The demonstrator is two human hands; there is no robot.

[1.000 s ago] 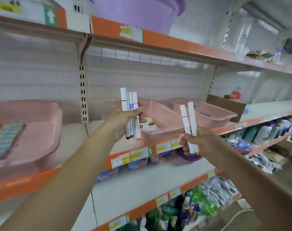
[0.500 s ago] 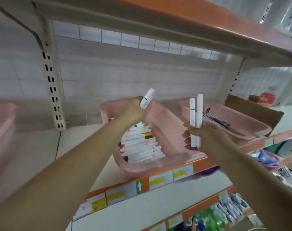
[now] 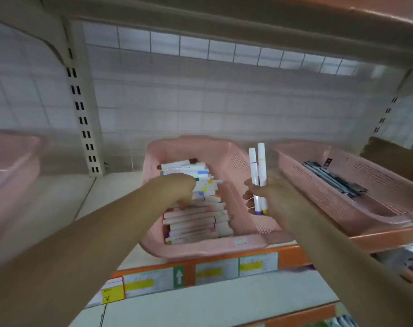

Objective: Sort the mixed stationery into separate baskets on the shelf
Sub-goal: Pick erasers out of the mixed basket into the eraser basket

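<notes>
Cream metal shelf with an orange front edge carries three pink plastic baskets in a row. The left basket is blurred at the frame's edge. The middle basket sits near the shelf front, above a strip of price labels. The right basket stands just beside it and holds a few dark pens. A brown cardboard box stands at the far right.

A pile of white markers with coloured caps lies crosswise in the middle basket, filling its left half.

The left hand reaches down into that basket and rests on the pile. Its fingers point downward against the markers, but motion blur hides whether they grip one or lie loose.

The right hand hovers over the middle basket's right wall. Its fingers are curled tight round two white markers, held upright side by side, purple and yellow caps at the bottom.
</notes>
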